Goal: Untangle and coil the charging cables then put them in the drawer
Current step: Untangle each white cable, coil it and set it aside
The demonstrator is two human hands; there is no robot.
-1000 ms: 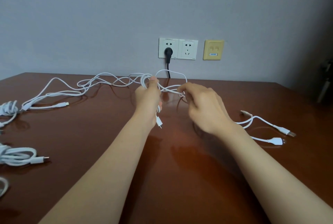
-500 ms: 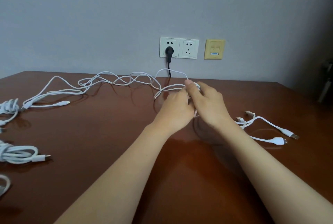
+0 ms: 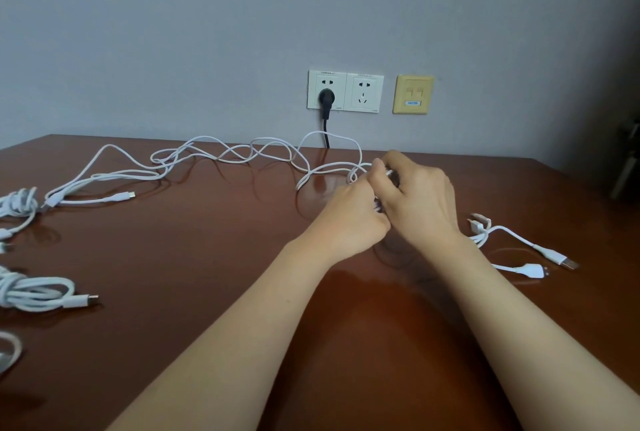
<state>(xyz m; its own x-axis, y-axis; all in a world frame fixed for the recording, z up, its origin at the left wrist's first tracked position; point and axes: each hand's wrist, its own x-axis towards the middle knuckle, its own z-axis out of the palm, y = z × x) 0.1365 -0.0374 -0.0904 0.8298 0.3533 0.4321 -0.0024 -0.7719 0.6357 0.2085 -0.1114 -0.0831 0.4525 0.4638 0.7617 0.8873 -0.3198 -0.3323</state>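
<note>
Two hands work one cable [image 3: 121, 174].
Left hand [image 3: 349, 219] and right hand [image 3: 420, 203] touch above the desk [image 3: 207, 257], fingers [image 3: 398, 162] curled, pinching it.

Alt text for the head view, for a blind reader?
The left hand and right hand meet over a brown table, both gripping a tangled white cable trailing left. Far left lie coiled white cables; at right, a short multi-plug cable.

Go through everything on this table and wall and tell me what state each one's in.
Left hand, grips the long white cable.
Right hand, pinches the same cable.
Long white cable, loosely tangled, uncoiled.
Coiled white cable, bundled, lying at the left.
Black plug, plugged into the left wall socket.
Right wall socket, empty.
</note>
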